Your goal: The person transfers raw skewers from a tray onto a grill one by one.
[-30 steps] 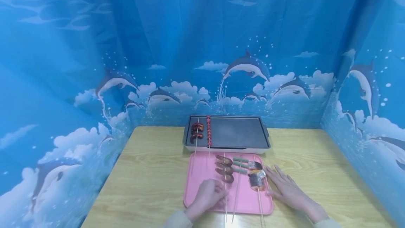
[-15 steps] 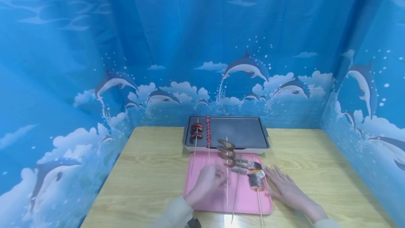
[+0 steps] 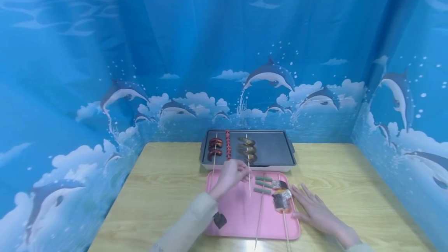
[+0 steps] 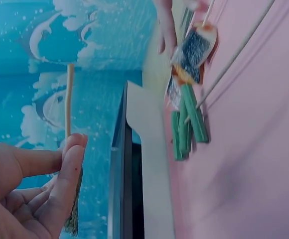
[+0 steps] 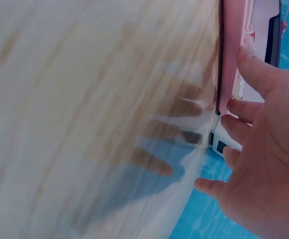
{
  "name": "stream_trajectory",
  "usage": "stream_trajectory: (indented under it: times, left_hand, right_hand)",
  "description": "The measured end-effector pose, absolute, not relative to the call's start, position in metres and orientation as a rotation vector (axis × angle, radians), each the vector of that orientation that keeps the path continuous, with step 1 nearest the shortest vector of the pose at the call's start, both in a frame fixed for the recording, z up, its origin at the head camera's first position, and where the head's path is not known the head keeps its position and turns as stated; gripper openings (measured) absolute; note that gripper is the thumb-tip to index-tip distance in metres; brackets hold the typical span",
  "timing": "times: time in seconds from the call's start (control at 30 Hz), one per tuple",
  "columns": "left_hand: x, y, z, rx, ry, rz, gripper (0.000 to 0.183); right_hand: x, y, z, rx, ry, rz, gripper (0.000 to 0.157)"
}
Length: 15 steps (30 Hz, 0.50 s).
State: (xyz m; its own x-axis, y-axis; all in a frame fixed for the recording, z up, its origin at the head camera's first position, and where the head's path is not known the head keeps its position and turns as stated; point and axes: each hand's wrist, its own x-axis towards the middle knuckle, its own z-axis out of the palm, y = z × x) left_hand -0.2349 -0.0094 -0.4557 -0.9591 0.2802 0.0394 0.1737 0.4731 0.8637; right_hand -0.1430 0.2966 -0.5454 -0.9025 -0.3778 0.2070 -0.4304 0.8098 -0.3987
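Three wooden skewers extend over the black rectangular griddle (image 3: 274, 144): one of curled dark-red pieces (image 3: 218, 142), one of tiny red beads (image 3: 228, 144), one of three brown shrimps (image 3: 251, 151), its stick pinched by the left hand (image 3: 230, 176). Two more lie on the pink rectangular tray (image 3: 239, 211), with three green sticks (image 3: 268, 185) and two silver-skinned pieces (image 3: 281, 202). The right hand (image 3: 312, 208) spreads its fingers beside the tray; only its wrist view shows the palm.

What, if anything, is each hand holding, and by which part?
The left hand pinches the shrimp skewer by its bare stick, not the food. The right hand holds nothing, its fingers spread beside the pink tray.
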Motion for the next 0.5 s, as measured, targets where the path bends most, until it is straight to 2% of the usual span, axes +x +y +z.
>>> stream_trajectory:
  times: [0.5]
  left_hand:
    - [-0.273, -0.004, -0.469, 0.224, 2.754, 1.356, 0.010]
  right_hand:
    - [-0.142, 0.295, -0.542, 0.639, -2.888, 0.678, 0.074]
